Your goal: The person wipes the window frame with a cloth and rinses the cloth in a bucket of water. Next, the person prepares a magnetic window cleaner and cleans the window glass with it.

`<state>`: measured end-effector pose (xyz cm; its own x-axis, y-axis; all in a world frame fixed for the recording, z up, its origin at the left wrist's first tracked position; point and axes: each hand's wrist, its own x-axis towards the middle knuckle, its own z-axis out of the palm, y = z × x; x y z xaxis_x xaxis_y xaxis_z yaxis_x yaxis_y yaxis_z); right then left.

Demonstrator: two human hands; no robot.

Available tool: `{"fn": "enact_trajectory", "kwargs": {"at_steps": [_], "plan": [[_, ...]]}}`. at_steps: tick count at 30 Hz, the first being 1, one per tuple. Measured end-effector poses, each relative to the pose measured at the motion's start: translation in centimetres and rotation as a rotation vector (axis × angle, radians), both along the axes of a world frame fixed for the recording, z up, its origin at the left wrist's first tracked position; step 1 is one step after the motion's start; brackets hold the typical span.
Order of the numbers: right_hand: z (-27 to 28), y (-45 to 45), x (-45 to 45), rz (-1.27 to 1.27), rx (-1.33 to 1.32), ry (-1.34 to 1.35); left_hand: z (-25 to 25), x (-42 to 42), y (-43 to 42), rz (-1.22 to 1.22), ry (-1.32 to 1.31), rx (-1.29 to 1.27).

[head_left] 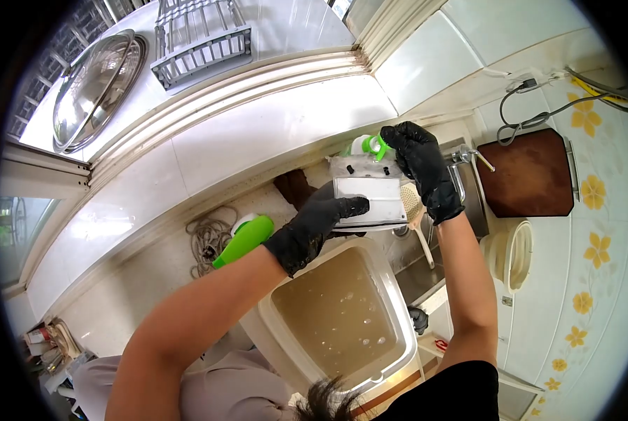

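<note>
A white rectangular box point(370, 198) with a clear upper part and small black tabs is held over the far edge of a basin. My left hand point(314, 224), in a black glove, grips its left side with the thumb across the front. My right hand point(426, 172), also gloved in black, is curled at the box's upper right, beside a green ring-shaped piece point(375, 146) on something white. What its fingertips hold is hidden. Below, the cream basin point(406, 340) contains murky brown water point(328, 302) with bubbles.
Left of the basin are a green bottle point(251, 238) and a coiled cord point(212, 238). A skimmer point(419, 221) lies at the sink by the tap point(461, 156). Rightward are a brown board point(528, 174) and a cream tub point(517, 256). A pot lid point(96, 91) and rack point(201, 52) sit on the ledge.
</note>
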<state>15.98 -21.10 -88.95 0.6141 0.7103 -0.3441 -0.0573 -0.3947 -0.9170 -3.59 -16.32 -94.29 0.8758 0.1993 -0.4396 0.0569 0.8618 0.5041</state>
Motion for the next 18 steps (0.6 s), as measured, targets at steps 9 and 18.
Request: {"fn": "enact_trajectory", "kwargs": {"at_steps": [9,18], "plan": [[-0.5,0.4,0.0,0.003,-0.021,-0.059,-0.3,0.4,0.1,0.033,-0.026,0.052],[0.1,0.6,0.2,0.052,-0.165,-0.122,0.8,-1.0,-0.7,0.067,0.007,0.070]]}}
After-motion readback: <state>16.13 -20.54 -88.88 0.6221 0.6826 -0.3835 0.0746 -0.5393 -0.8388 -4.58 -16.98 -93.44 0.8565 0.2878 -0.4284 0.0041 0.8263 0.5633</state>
